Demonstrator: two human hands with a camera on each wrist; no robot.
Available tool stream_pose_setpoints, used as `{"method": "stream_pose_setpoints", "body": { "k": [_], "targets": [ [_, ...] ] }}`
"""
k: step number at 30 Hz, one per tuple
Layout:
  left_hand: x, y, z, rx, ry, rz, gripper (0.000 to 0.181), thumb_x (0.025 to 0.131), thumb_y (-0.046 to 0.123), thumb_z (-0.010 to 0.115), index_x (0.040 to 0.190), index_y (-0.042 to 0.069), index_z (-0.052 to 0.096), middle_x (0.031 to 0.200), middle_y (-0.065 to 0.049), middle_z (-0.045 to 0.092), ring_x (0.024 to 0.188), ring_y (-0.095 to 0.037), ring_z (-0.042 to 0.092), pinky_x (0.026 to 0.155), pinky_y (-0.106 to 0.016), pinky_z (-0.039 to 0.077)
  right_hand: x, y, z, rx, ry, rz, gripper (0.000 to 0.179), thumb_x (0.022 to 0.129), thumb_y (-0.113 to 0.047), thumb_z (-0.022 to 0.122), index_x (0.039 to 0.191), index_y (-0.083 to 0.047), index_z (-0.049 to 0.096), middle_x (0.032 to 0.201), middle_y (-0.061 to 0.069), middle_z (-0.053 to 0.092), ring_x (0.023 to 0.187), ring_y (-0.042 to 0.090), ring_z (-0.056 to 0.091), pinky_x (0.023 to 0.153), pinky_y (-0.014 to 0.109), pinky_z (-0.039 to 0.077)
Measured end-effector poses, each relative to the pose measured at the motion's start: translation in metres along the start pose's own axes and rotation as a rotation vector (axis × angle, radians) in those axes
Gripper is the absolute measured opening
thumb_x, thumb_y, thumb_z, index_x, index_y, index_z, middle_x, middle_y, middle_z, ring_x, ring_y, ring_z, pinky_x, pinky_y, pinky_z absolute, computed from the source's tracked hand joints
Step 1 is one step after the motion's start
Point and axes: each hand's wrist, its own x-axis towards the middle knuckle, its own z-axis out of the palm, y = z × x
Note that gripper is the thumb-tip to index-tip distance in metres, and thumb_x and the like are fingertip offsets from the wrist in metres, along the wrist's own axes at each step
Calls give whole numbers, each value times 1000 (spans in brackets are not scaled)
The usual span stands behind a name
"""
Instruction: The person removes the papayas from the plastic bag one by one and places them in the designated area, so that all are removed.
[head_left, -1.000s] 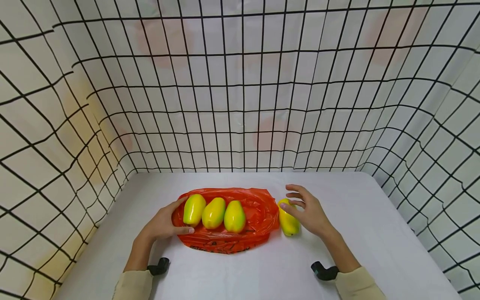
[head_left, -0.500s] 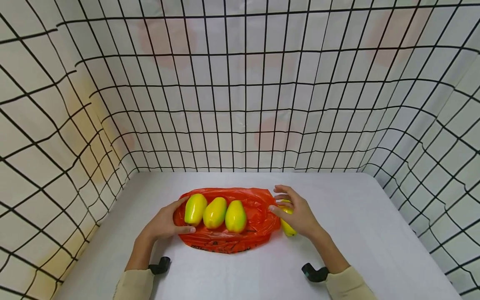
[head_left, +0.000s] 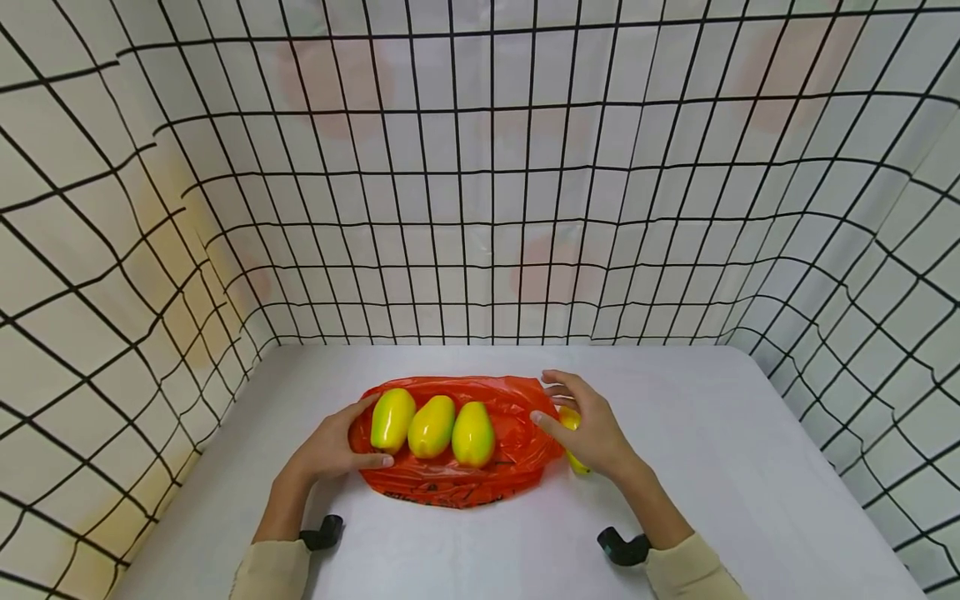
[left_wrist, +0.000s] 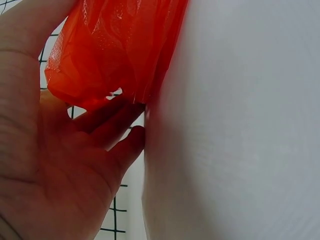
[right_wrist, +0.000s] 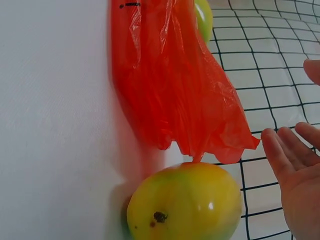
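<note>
1. I see both forearms reaching in over the white table (head_left: 465,554), the left hand (head_left: 326,448) at one end of the red plastic bag (head_left: 521,429), the right hand (head_left: 592,429) by the other.
2. Left: thumb and fingers are spread around the bag's end, touching it; I can't tell how hard they press.
3. Right: thumb held away from the extended fingers, their tips near the bag's edge.
4. Three yellow-green fruits (head_left: 431,427) lie in a row on the bag; a single fruit (right_wrist: 185,202) sits just beside it, partly hidden behind the right hand in my head view.
</note>
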Motion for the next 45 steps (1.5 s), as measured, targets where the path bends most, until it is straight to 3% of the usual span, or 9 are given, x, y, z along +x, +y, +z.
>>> {"method": "stream_pose_setpoints", "body": {
  "k": [5,15,25,36,45],
  "targets": [
    [0,0,2,-4,1,-8,121,62,65,88,161,19,35,156,-13,49,143,-40,46,104,-62,52,1,-3,2,52,-17,-17,61,95,-25,76,148,-14,48,150,14,54,128,32,62,105,49,53],
    [0,-3,0,-35,10,-3,116,64,63,88,160,22,37,155,-12,50,141,-39,47,103,-60,54,7,-7,15,96,-100,76,66,97,-33,73,152,-12,44,154,14,50,131,34,61,102,45,57],
    [0,-6,-2,-41,23,25,111,68,62,85,160,26,35,158,-14,47,142,-41,46,102,-60,54,11,-11,33,142,-148,108,66,98,-32,72,153,-11,44,153,13,51,130,33,61,106,47,54],
    [1,-11,-1,-131,59,54,115,66,57,89,161,38,28,162,-8,41,144,-40,43,101,-60,55,15,-12,60,17,-153,180,69,94,-44,74,152,-19,47,150,5,55,127,27,63,101,47,58],
    [0,-12,-2,-151,56,55,117,67,58,88,163,34,26,160,-9,45,140,-39,49,102,-59,54,17,-11,75,-38,-209,224,80,89,-59,73,151,-18,46,150,6,55,128,29,61,102,49,57]
  ]
}}
